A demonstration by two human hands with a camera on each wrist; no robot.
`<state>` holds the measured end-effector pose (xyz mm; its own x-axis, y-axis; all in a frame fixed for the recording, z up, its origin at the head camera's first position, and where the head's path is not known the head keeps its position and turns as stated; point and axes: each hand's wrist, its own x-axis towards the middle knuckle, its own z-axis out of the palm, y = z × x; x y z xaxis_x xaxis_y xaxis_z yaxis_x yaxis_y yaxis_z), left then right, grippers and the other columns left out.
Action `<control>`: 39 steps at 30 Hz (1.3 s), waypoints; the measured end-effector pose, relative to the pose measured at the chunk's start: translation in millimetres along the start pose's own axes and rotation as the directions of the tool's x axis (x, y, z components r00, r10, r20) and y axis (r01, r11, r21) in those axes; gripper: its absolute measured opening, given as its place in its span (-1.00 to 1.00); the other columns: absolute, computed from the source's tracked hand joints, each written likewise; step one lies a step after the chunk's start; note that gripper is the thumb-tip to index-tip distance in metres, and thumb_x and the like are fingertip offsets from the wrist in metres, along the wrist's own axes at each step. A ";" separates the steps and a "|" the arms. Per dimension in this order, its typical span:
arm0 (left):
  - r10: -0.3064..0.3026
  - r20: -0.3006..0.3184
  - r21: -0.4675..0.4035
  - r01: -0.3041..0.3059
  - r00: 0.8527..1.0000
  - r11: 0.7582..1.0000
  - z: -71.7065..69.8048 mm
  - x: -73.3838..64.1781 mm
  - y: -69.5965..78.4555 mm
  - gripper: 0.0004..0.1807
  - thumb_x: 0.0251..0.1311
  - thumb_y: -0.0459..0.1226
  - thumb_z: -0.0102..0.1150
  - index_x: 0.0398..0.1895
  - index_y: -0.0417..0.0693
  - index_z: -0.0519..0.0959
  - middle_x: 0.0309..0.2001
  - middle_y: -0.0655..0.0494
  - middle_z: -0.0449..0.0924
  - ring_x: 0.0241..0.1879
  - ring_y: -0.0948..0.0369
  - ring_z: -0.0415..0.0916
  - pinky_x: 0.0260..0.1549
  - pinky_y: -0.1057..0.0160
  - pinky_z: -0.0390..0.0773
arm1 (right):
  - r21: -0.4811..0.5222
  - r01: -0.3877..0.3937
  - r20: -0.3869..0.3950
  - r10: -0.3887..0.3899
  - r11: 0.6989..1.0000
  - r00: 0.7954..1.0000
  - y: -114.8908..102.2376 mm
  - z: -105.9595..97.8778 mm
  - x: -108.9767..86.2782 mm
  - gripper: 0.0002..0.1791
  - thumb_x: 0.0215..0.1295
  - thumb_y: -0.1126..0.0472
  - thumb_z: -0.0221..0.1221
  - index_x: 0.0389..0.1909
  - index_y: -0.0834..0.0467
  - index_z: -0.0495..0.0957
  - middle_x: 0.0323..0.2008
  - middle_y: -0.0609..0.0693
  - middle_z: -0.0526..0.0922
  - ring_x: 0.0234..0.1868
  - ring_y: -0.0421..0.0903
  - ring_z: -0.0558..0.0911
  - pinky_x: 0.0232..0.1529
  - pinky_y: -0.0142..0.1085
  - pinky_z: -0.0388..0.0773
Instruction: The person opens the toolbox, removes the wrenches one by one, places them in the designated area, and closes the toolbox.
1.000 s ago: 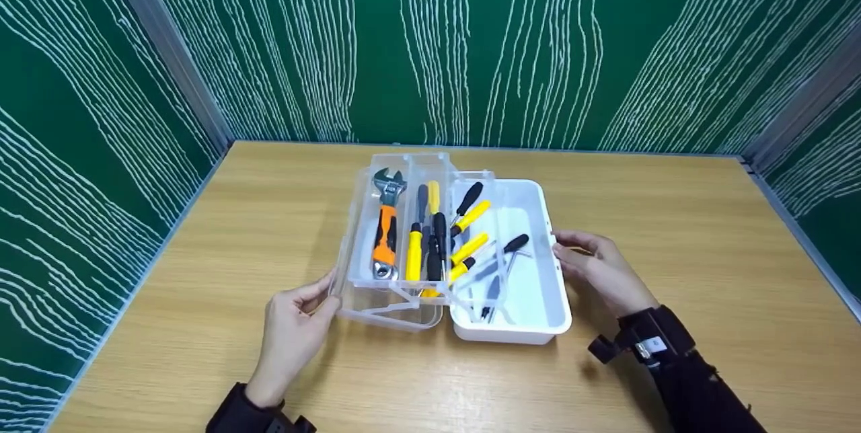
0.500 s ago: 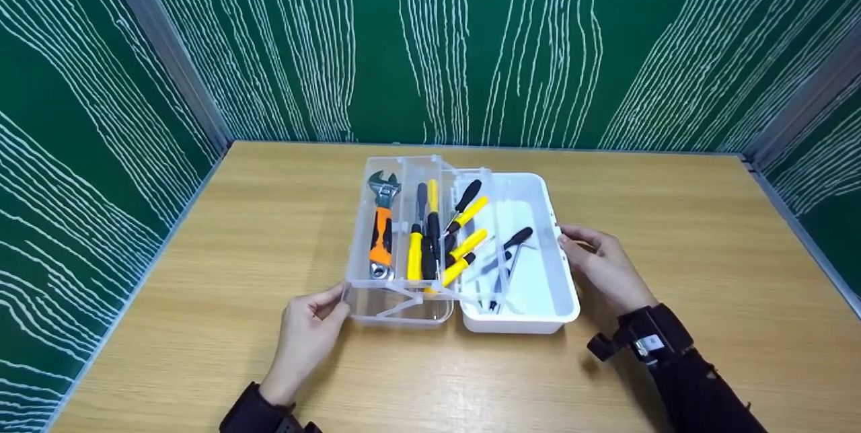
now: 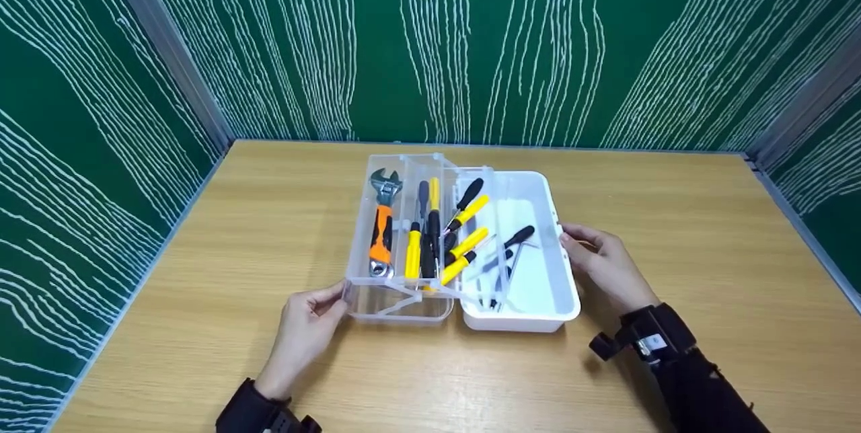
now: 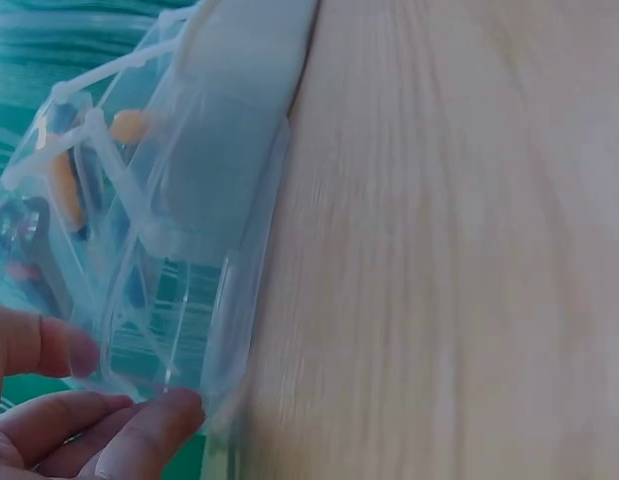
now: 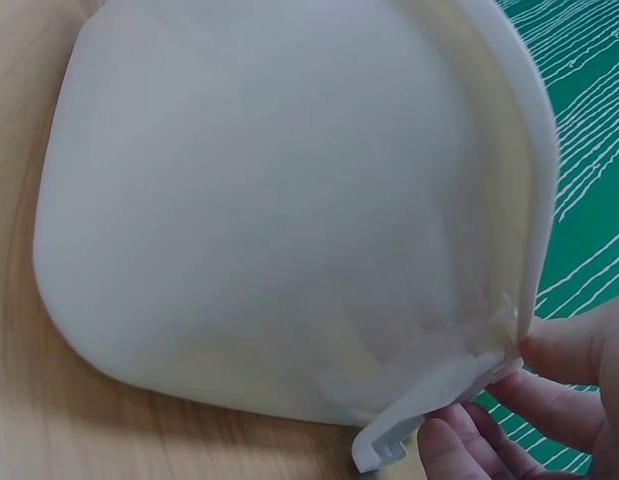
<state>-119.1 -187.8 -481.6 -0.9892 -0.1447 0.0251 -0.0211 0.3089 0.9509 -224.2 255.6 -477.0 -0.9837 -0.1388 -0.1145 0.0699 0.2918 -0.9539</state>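
An opened toolbox sits mid-table in the head view, its white base on the right and clear lid folded out left. My left hand pinches the lid's left near corner; the left wrist view has thumb and fingers at its edge. At the base's right side, my right hand grips the rim beside a white latch. Clear trays hold an adjustable wrench with an orange handle and several yellow-and-black screwdrivers. A black-handled tool lies in the base, partly behind clear plastic.
The wooden table extends around the toolbox on all sides. Green panels with wavy white lines enclose the back and both sides, joined by grey posts.
The toolbox has shifted slightly right and away from me, and my left hand has moved right with the lid. The lid's outer edge has lowered. Little differs over the last half second.
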 end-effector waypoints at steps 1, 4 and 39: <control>-0.008 0.008 -0.012 0.008 1.000 1.000 -0.8 0.3 0.0 -0.65 0.34 -0.50 0.24 0.18 -0.35 0.67 0.21 -0.31 0.69 0.16 -0.11 0.76 0.05 0.35 0.75 | -0.003 -0.004 0.004 0.004 1.000 1.000 -0.3 -0.4 0.3 -0.32 0.67 -0.05 0.12 0.55 0.32 0.35 0.37 0.25 0.51 0.10 -0.33 0.65 0.12 -0.51 0.65; -0.040 0.042 -0.039 0.042 0.998 0.998 -2.3 0.7 0.6 -0.61 0.35 -0.52 0.20 0.22 -0.38 0.64 0.25 -0.35 0.65 0.15 -0.13 0.76 0.02 0.33 0.77 | -0.011 -0.026 0.015 0.026 1.000 1.000 -1.1 -1.3 0.9 -0.29 0.66 -0.10 0.12 0.58 0.29 0.33 0.42 0.26 0.47 0.14 -0.32 0.62 0.13 -0.53 0.64; 0.149 0.070 0.475 -0.164 0.986 0.865 -34.5 11.9 90.7 -0.73 0.39 -0.31 0.33 0.06 -0.26 0.76 -0.07 -0.10 0.85 -0.09 0.05 0.80 0.02 0.00 0.80 | -0.119 0.063 -0.015 -0.065 0.991 0.998 -38.4 -19.2 -17.7 -0.38 0.67 -0.03 0.12 0.54 0.24 0.39 0.48 0.25 0.49 0.29 -0.13 0.64 0.22 -0.50 0.64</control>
<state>-127.7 -194.0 -384.4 -0.9890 -0.0311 0.1446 0.0750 0.7372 0.6715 -212.7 265.0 -433.0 -0.9886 -0.1430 -0.0481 -0.0121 0.3932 -0.9194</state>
